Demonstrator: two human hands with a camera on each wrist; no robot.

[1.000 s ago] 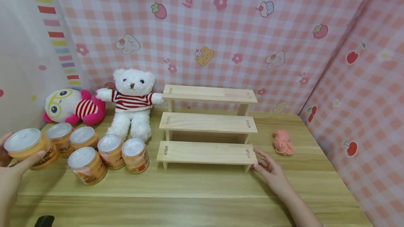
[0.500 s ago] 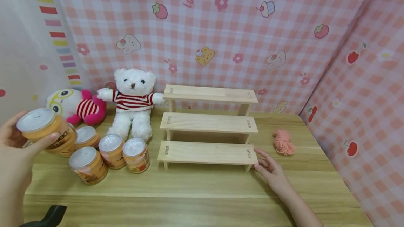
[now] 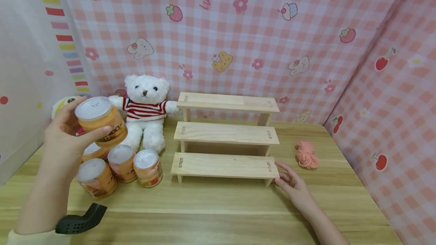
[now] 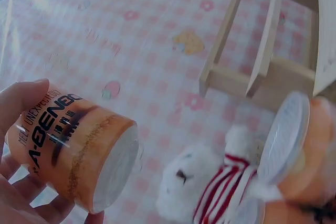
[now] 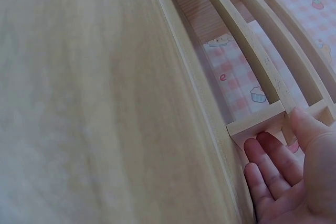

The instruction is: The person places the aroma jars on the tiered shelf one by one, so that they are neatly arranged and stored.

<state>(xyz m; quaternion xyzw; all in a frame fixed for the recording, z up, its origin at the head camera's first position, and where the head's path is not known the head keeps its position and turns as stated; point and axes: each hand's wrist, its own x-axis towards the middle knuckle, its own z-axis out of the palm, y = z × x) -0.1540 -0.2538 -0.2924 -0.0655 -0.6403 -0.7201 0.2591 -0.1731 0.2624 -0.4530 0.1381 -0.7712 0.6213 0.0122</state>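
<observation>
My left hand (image 3: 64,129) grips an orange-labelled can (image 3: 105,126) with a silvery lid, thumb across its front. The can is held above several similar cans (image 3: 97,180) standing on the table. In the left wrist view, dark lettering shows on the held can (image 4: 79,145), which appears tilted there. At the right end of a three-step wooden display stand (image 3: 225,165), my right hand (image 3: 294,188) holds the bottom step's corner. The right wrist view has its thumb on the board's edge and its fingertips (image 5: 252,145) against the end support.
A white teddy bear (image 3: 144,105) in a striped sweater sits left of the stand. Behind the held can, a plush toy (image 3: 61,105) is mostly hidden. Pink yarn (image 3: 306,155) lies to the right. Checked cloth (image 3: 238,48) hangs behind the table.
My left hand has lifted the can and carried it up and to the right, from the left edge to over the other cans. My right hand stays at the stand.
</observation>
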